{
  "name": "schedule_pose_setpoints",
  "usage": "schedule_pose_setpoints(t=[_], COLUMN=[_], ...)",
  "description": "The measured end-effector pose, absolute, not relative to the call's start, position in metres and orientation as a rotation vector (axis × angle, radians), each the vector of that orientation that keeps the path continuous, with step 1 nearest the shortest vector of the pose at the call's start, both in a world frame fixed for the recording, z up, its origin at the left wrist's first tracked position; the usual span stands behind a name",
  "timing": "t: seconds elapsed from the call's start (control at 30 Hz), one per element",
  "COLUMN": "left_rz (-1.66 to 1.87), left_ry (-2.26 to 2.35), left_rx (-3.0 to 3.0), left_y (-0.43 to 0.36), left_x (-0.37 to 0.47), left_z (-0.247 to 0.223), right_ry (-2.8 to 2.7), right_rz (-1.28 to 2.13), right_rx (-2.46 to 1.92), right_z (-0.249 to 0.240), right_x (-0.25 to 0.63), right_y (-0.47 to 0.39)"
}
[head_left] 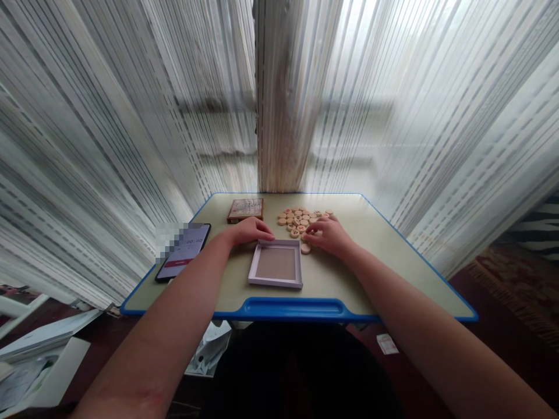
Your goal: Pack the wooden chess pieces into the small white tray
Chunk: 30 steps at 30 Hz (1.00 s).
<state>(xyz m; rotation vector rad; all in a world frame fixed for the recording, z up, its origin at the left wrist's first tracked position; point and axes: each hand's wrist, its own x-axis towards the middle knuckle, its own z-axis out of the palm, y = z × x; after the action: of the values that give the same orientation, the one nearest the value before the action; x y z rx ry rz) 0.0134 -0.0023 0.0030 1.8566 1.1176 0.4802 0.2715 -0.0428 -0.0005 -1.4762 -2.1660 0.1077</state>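
Note:
A shallow, pale lilac box tray [275,283] lies open on the table in front of me, its brown inside bare. My left hand [250,230] is at the tray's far left corner, fingers bent together and gripping the far rim. To the right, my right hand [331,235] reaches in from the side, thumb and fingers closed on a Chinese chess piece at the near edge of the pile. The pile of round wooden Chinese chess pieces [295,233] spreads behind the tray, some with red or black characters showing. One piece [305,248] sits by the tray's right wall.
A brown patterned box lid [247,208] lies at the back left of the table. A phone [186,250] with a timer on its screen rests along the left side. The table [384,262] has a blue rim. Striped curtains [375,105] hang behind it.

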Motion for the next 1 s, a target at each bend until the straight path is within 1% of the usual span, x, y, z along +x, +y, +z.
schedule_pose_setpoints(t=[0.2, 0.47, 0.73, 0.9, 1.0], left_rz=[0.492, 0.547, 0.523, 0.528, 0.529], left_ry=[1.133, 1.149, 1.13, 1.137, 1.131], left_rx=[1.861, 1.832, 1.808, 1.805, 1.81], left_y=[-0.004, -0.005, -0.004, -0.004, -0.004], left_x=[0.014, 0.018, 0.017, 0.017, 0.016], left_z=[0.004, 0.002, 0.003, 0.002, 0.002], right_ry=[-2.099, -2.149, -2.171, -2.194, -2.297], right_rz=[0.153, 0.148, 0.303, 0.315, 0.315], right_rx=[-1.405, -1.268, -1.295, -1.296, -1.319], right_z=[-0.005, -0.007, -0.004, 0.008, 0.019], right_x=[0.275, 0.273, 0.272, 0.272, 0.273], right_y=[-0.04, -0.04, -0.041, -0.049, -0.059])
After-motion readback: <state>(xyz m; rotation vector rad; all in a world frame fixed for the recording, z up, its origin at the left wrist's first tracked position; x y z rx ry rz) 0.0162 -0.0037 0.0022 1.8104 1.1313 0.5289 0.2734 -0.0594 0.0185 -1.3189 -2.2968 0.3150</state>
